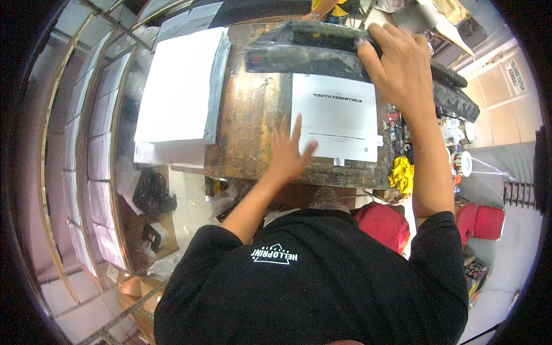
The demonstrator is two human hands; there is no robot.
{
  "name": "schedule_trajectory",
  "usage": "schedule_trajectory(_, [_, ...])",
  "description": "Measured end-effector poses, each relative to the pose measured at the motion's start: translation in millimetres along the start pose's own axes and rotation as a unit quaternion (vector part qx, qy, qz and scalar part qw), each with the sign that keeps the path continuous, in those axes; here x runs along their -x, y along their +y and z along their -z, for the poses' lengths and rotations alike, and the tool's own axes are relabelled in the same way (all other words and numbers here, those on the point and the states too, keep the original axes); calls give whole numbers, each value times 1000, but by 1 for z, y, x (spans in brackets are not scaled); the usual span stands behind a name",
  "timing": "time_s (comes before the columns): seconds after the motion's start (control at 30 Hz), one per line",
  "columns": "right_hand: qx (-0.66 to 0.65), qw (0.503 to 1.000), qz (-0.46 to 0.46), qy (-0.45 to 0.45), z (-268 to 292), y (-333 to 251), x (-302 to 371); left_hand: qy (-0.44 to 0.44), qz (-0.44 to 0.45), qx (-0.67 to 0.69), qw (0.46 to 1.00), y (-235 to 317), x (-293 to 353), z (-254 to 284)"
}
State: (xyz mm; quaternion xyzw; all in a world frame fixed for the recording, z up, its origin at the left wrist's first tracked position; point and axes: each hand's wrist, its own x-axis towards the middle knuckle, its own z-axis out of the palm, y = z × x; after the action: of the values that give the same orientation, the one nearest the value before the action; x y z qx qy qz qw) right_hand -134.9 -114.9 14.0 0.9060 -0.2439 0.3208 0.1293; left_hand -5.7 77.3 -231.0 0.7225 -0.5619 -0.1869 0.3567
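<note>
My right hand (399,66) is curled over the near edge of a dark, stained bar-like frame (322,60), which is smeared by motion and looks tilted up at the far side of the table. My left hand (289,150) has its fingers spread at the left edge of a white printed sheet (339,123); whether it touches the sheet I cannot tell. Black lettering and a small symbol are on the sheet, and small tabs stick out at its near and right edges. All of this is on a worn, stained wooden table (250,106).
A tall stack of white paper (181,86) stands on the table's left. Racks with sheets (106,144) line the far left. A crumpled yellow cloth (401,175) lies by the right edge, near tins (462,164). Red seats (382,227) are below. Another person's arm (325,7) shows beyond the table.
</note>
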Motion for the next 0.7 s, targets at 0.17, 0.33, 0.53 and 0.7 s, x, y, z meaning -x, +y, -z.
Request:
schedule_trajectory(0.17, [-39,998,-42,9,17,7,-46,-130,69,-258,955,-36,50,-95])
schedule_trajectory(0.33, [-114,985,-118,-50,28,17,-87,-192,111,-250,943,-27,49,-108])
schedule_trajectory(0.53, [-25,998,-18,54,12,36,-103,-191,140,-230,944,-30,53,-103])
schedule_trajectory(0.7, [-122,991,-42,-44,37,47,-124,-228,102,-257,933,-16,26,-87])
